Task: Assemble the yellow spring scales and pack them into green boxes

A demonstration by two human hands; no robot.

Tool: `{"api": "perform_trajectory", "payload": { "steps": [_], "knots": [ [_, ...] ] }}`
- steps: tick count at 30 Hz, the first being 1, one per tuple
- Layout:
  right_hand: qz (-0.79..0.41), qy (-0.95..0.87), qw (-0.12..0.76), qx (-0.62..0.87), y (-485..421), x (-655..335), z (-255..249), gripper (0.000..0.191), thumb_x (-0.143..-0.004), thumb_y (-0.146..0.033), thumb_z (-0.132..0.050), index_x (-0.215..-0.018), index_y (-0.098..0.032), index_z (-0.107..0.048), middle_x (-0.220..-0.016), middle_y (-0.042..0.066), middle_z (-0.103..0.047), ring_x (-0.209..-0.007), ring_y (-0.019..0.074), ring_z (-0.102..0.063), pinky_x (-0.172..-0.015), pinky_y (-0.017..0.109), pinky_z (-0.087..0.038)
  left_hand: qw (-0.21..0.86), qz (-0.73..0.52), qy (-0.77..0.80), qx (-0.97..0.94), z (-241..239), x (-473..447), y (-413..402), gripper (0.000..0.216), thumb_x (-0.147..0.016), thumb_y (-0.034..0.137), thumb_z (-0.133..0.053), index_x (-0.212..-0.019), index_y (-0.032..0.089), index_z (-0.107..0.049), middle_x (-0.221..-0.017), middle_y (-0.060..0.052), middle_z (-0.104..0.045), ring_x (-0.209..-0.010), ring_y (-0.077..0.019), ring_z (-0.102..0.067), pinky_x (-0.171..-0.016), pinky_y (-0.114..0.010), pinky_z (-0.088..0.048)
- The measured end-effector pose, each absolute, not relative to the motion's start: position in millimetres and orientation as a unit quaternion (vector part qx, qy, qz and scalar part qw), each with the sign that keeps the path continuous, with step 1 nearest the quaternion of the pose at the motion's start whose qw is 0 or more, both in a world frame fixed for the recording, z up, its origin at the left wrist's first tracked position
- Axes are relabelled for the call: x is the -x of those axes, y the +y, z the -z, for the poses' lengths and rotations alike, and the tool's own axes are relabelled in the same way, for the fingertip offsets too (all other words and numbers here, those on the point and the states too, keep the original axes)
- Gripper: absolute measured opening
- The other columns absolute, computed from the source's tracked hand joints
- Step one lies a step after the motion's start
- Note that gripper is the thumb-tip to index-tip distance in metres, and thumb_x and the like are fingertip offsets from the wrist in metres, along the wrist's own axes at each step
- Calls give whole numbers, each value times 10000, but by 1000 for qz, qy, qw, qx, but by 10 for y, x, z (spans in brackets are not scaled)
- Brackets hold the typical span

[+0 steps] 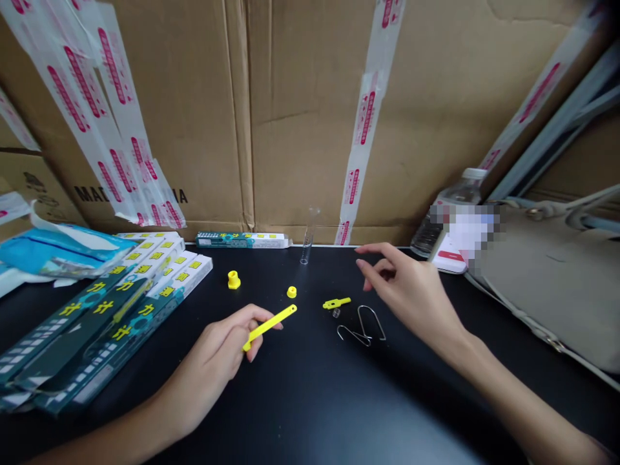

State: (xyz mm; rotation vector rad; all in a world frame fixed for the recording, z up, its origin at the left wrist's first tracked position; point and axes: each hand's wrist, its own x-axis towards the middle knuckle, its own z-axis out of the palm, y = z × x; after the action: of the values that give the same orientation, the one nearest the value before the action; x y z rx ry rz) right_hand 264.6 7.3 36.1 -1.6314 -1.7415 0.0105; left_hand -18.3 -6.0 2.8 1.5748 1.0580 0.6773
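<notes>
My left hand [223,352] is closed on a long yellow plastic strip [274,323], held just above the black table [300,400] with its ringed end pointing right. My right hand [402,284] hovers open, fingers spread, above and right of a small yellow lever piece [336,302]. Beside that piece lie a tiny clear cap [336,313] and a bent wire clip [363,328]. Two yellow round parts lie further left: a larger yellow cap [234,279] and a smaller yellow ring [291,292]. A clear tube [307,245] stands upright near the back.
Several green and white product boxes [111,310] fan out on the left, with one more box [242,240] at the back. Blue plastic bags [53,252] lie far left. Taped cardboard cartons [300,110] wall off the back. A water bottle [445,206] and a grey bag [547,278] sit at right.
</notes>
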Motion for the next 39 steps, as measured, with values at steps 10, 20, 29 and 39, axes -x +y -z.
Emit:
{"api": "perform_trajectory", "payload": {
  "steps": [10, 20, 29, 39],
  "knots": [
    [-134, -837, 142, 511, -61, -2663, -508, 102, -846, -284, -658, -795, -238, -733, -563, -57, -630, -479, 103, -548, -496, 218, -378, 578, -293, 424, -633, 47, 216, -6, 293, -983, 368, -332, -1076, 211, -560, -707, 53, -487, -454, -67, -179, -427, -226, -129],
    [-96, -819, 47, 564, -98, -2581, -474, 130, -723, -231, -658, -818, -265, -739, -647, -47, -644, -572, 136, -568, -546, 245, -325, 462, -313, 446, -700, -36, 146, -87, 401, -949, 592, -433, -959, 210, -555, -625, 67, -443, -513, -92, -362, -459, -213, -269],
    [-156, -823, 61, 543, -210, -2361, -390, 101, -743, -187, -615, -768, -241, -696, -673, -53, -634, -586, 109, -548, -574, 226, -344, 321, -314, 413, -793, -41, 168, -161, 271, -1025, 412, -371, -956, 243, -572, -723, 51, -526, -630, -102, -534, -594, -200, -413],
    [-95, -867, 52, 486, -247, -2294, -310, 128, -790, -78, -619, -836, -193, -652, -875, 13, -645, -670, 145, -595, -636, 276, -434, 209, -284, 436, -828, 38, 124, -158, 208, -1019, 354, -436, -930, 250, -593, -878, 42, -584, -725, -109, -612, -684, -230, -432]
  ]
}}
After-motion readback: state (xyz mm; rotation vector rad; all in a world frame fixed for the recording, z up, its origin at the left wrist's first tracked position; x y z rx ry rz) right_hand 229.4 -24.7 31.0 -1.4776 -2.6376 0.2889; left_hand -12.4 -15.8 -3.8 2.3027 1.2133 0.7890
